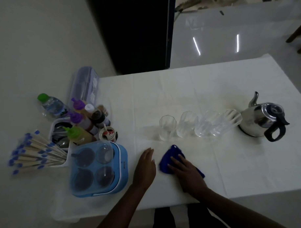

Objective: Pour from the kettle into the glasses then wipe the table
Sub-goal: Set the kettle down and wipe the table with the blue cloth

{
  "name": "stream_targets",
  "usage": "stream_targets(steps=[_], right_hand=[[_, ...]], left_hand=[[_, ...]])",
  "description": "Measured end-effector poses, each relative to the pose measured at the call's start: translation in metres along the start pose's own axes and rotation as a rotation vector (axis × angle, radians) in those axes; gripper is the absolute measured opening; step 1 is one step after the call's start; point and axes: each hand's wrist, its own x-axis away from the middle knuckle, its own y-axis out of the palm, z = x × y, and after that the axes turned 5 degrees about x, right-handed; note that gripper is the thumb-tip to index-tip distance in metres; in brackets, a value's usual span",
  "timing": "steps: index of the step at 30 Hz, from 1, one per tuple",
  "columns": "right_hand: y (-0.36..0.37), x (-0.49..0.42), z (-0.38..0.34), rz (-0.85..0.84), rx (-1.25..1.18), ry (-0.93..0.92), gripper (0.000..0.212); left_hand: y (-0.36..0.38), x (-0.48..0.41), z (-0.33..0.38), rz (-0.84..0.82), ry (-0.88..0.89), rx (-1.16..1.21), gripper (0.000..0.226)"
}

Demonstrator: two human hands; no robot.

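A steel kettle (260,120) with a black handle stands upright at the right of the white table (238,168). Several clear glasses (187,124) stand in a row to its left, the leftmost glass (167,127) nearest the middle. A blue cloth (168,159) lies on the table in front of the glasses. My right hand (187,171) presses flat on the cloth, covering its right part. My left hand (145,166) rests flat on the table just left of the cloth, fingers together, holding nothing.
At the left stand a blue tray with domed cups (97,168), sauce bottles (88,122), a water bottle (52,105), a tub of chopsticks (37,154) and a clear plastic box (85,85). The table's near edge runs just below my wrists.
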Motion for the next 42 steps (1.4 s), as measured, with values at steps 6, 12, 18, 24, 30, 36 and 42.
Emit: stream_targets(steps=[6, 12, 18, 24, 30, 36, 42], right_hand=[[-0.009, -0.04, -0.038, 0.096, -0.105, 0.463, 0.066], [0.006, -0.022, -0.051, -0.04, -0.03, 0.06, 0.069], [-0.005, -0.031, -0.046, 0.04, -0.06, 0.33, 0.062], [0.001, -0.048, -0.083, -0.013, -0.084, 0.24, 0.06], [-0.009, -0.019, -0.045, -0.104, 0.032, 0.087, 0.088], [-0.021, -0.065, -0.096, -0.041, -0.09, 0.297, 0.068], [-0.005, -0.014, -0.049, -0.163, 0.032, -0.021, 0.084]], left_hand=[[-0.008, 0.004, -0.014, 0.015, -0.017, 0.014, 0.04], [-0.015, 0.002, -0.018, -0.024, -0.015, 0.026, 0.042], [-0.018, 0.003, -0.024, -0.008, -0.012, 0.022, 0.041], [-0.02, 0.003, -0.02, -0.039, -0.032, 0.042, 0.043], [-0.024, 0.009, -0.024, 0.009, -0.028, 0.036, 0.042], [-0.022, 0.012, -0.02, -0.026, -0.066, 0.078, 0.045], [-0.021, 0.016, -0.021, -0.012, -0.039, 0.062, 0.043]])
